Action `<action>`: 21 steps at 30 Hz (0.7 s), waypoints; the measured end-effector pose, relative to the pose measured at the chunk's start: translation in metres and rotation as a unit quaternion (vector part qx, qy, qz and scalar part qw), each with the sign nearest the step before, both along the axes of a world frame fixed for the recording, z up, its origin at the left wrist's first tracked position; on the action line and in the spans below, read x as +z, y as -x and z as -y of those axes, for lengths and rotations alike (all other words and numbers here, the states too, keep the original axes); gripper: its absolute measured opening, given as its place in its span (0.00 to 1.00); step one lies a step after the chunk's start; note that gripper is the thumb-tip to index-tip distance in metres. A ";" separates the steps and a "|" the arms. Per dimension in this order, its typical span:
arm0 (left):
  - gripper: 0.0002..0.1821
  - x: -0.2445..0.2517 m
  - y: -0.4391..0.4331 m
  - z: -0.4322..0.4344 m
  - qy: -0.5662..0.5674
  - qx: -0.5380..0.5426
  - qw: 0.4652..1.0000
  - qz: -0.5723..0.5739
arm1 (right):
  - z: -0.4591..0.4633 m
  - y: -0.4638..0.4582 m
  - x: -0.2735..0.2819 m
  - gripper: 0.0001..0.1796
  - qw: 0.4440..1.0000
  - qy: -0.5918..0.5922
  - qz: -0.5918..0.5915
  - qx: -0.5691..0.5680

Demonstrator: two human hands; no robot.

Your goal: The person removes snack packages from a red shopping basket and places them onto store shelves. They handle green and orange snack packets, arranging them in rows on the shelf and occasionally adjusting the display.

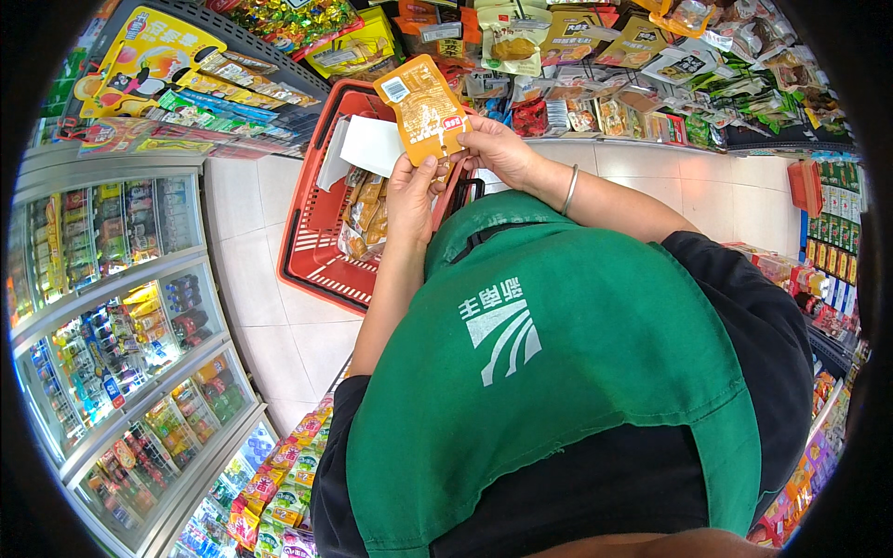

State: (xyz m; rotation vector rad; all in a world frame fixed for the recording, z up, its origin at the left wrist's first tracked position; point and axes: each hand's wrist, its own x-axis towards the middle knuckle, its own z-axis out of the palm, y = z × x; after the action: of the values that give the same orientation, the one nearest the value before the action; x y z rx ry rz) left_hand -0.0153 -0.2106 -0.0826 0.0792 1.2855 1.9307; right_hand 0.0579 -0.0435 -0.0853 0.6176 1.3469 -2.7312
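Both my hands hold an orange printed snack packet [424,111] over the red plastic shopping basket [293,244]. My left hand [411,192] pinches its lower edge between thumb and fingers. My right hand [499,146], with a metal bangle on the wrist, grips the packet's lower right corner. The packet shows a barcode and small writing. Beneath it, in the basket, lie several clear-wrapped brown and orange snack packets [366,209] and a white card or box [371,144]. The basket's black handle shows beside my right hand.
Shelves of hanging snack bags [516,42] run along the far side. A dark perforated rack [279,56] with yellow packaging stands at the upper left. Glass-door drink coolers [132,335] line the left. Colourful packets [286,481] hang at the lower left. A red basket [806,188] is at the right.
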 end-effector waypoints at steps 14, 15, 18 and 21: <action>0.11 -0.002 0.001 -0.001 0.001 0.000 1.000 0.001 | 0.000 0.001 -0.001 0.13 1.000 -0.004 -0.003 -0.006; 0.11 -0.002 0.001 -0.001 0.001 -0.001 1.000 0.002 | 0.000 0.001 -0.001 0.13 1.000 -0.005 -0.003 -0.007; 0.11 -0.002 0.001 0.000 0.000 -0.002 1.000 0.004 | 0.000 0.001 0.000 0.13 1.000 -0.007 0.004 -0.005; 0.11 -0.001 0.001 0.000 -0.001 -0.002 1.000 0.002 | 0.000 0.000 0.001 0.13 1.000 -0.006 0.004 -0.006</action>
State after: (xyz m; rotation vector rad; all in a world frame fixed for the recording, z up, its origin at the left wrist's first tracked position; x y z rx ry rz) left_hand -0.0163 -0.2102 -0.0841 0.0788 1.2807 1.9284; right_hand 0.0579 -0.0431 -0.0839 0.6394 1.3634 -2.7288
